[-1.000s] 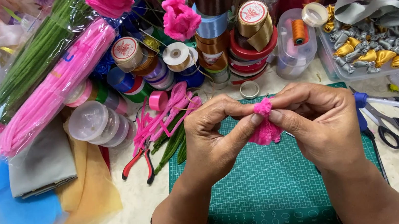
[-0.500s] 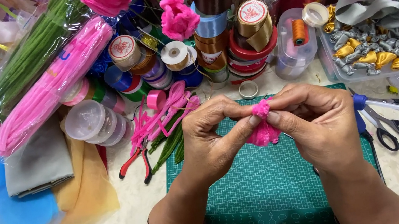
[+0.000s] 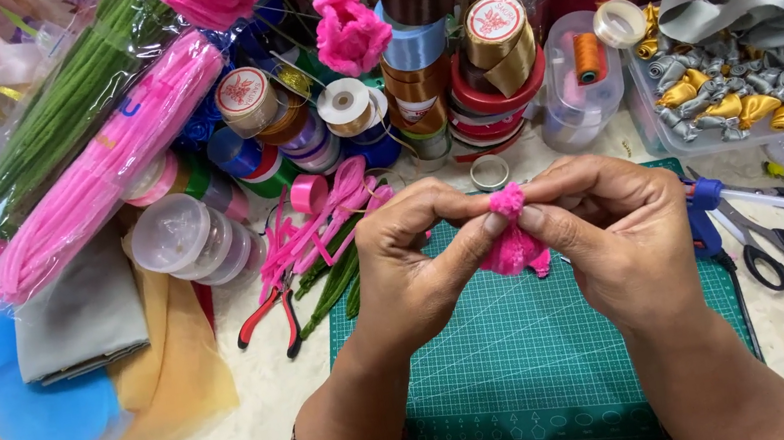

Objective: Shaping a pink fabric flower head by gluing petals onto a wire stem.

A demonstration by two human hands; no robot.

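Note:
Both my hands meet above a green cutting mat (image 3: 532, 363). My left hand (image 3: 417, 257) and my right hand (image 3: 616, 231) pinch a small fuzzy pink pipe-cleaner flower (image 3: 512, 234) between thumbs and fingertips. Its top tuft shows between my fingers and the lower part hangs below them. Loose pink and green pipe cleaners (image 3: 324, 239) lie just left of my left hand, beside red-handled pliers (image 3: 269, 317).
Ribbon spools (image 3: 453, 71) crowd the back of the table. Bundles of pink pipe cleaners (image 3: 103, 172) and green ones (image 3: 56, 123) lie at the left, with folded fabric (image 3: 75, 342). Scissors (image 3: 777, 230) and a clear box of ribbon flowers (image 3: 749, 92) are at right.
My hands have stayed in place above the mat, with the fingers shifting slightly on the pink flower. Nothing else has moved.

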